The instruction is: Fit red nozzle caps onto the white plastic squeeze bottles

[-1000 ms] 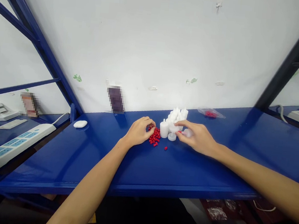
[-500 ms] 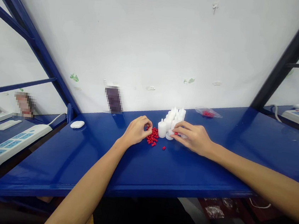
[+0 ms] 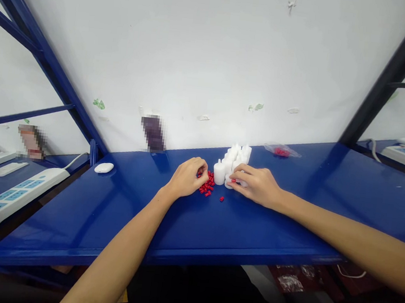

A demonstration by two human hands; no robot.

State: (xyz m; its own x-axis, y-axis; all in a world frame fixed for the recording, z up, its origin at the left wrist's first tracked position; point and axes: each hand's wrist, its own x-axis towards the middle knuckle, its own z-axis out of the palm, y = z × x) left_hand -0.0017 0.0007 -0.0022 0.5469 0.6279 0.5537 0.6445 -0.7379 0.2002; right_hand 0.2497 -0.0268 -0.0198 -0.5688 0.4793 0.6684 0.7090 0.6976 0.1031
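Observation:
A pile of small red pieces [image 3: 206, 186] lies on the blue table, and one loose red piece [image 3: 221, 199] is a little apart from it. My left hand [image 3: 190, 175] is at the pile's left edge, its thumb and fingertips pressed together; what they pinch, if anything, is hidden. Several white bottle-like parts with narrow tips [image 3: 219, 172] stand upright in a cluster right of the pile. My right hand [image 3: 257, 184] pinches a red piece [image 3: 233, 180] between thumb and fingers, beside the front of the cluster, partly covering a low white part [image 3: 227, 181].
Behind the cluster to the right lies a clear bag of red pieces [image 3: 282, 151]. A white oval case [image 3: 104, 167] rests on the left of the blue table [image 3: 125, 230]. A blurred dark object [image 3: 153, 133] leans on the wall. Power strip [image 3: 12, 199] at far left.
My right hand has shifted slightly left with the red piece, nearer the low white part. My left hand stays at the pile, almost unmoved.

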